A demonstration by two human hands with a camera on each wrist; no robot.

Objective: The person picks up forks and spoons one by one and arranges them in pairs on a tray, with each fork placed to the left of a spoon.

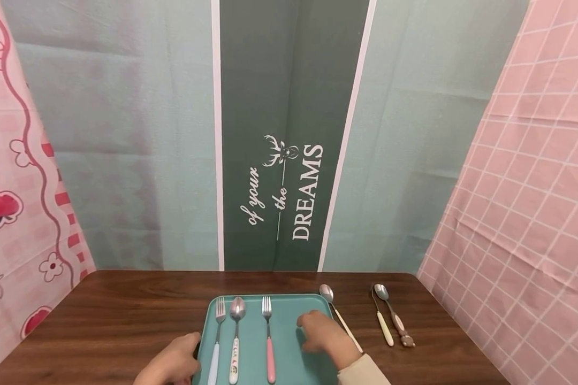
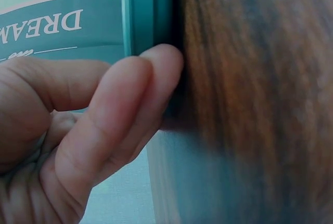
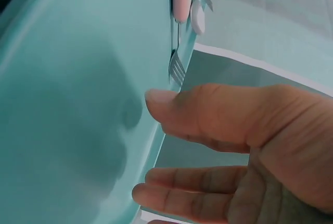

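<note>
A teal tray (image 1: 294,306) lies on the wooden table, holding a blue-handled fork (image 1: 216,347), a spoon with a white patterned handle (image 1: 235,347) and a pink-handled fork (image 1: 270,347). My left hand (image 1: 173,359) is at the tray's left edge; in the left wrist view its fingertips (image 2: 164,60) touch the outside of the rim. Over the right part of the tray hovers my right hand (image 1: 325,334), thumb and fingers apart with nothing between them. In the right wrist view its shadow falls on the tray surface, and the pink-handled fork (image 3: 177,67) lies beyond the thumb.
Right of the tray lies a spoon with a pale handle (image 1: 339,315), partly against the tray's edge. Farther right are a yellow-handled utensil (image 1: 384,327) and a spoon with a brown figured handle (image 1: 397,318). Cloth hangings (image 1: 390,160) surround the table (image 1: 125,310).
</note>
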